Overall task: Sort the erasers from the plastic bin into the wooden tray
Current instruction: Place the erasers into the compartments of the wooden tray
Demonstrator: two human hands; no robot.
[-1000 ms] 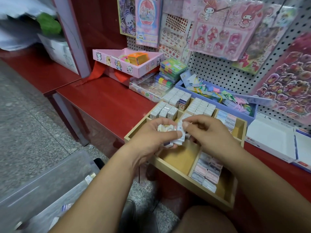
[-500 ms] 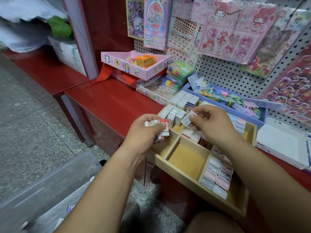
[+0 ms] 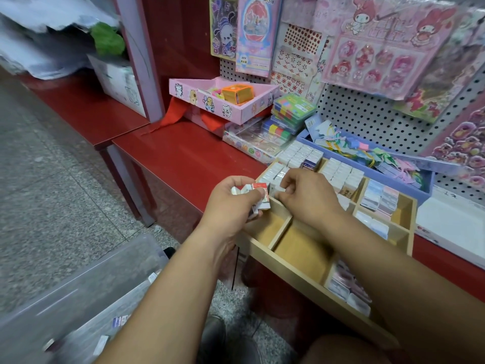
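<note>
**Item: eraser sorting, part done.**

**Grips.** Left grip (image 3: 231, 203): fingers curled round a handful of erasers (image 3: 258, 195), held over the near-left corner of the wooden tray (image 3: 299, 248). Right grip (image 3: 307, 198): thumb and fingers pinching a single eraser (image 3: 279, 189), just beside the handful and low over the tray's left rear compartment.

**Done.** Rear rows (image 3: 341, 174) stand packed on edge. Pastel stacks (image 3: 380, 198) fill much of the right-hand compartments. A front-right stack (image 3: 349, 287) lies near the front wall.

**Left to do.** The two middle front compartments show bare floor. The handful is yet to be placed. The plastic bin (image 3: 86, 292), on the floor at lower left, shows a few loose erasers (image 3: 119, 321); blur hides how many. Judged roughly past halfway.

**Surroundings.** Red bench (image 3: 189, 158) carries the tray, whose front overhangs the edge. Blue box (image 3: 425, 186) of paper oddments touches the tray's rear. Pink box (image 3: 223, 101) and flat coloured packs (image 3: 291, 111) sit behind, well apart from the grips. White box (image 3: 451, 227) lies to the right. Pegboard (image 3: 367, 111) hung with sticker sheets stands behind.

**Obstructions.** None over the bare compartments. The right forearm crosses the tray's middle, and the packed rear rows leave little slack for slotting one more in.
</note>
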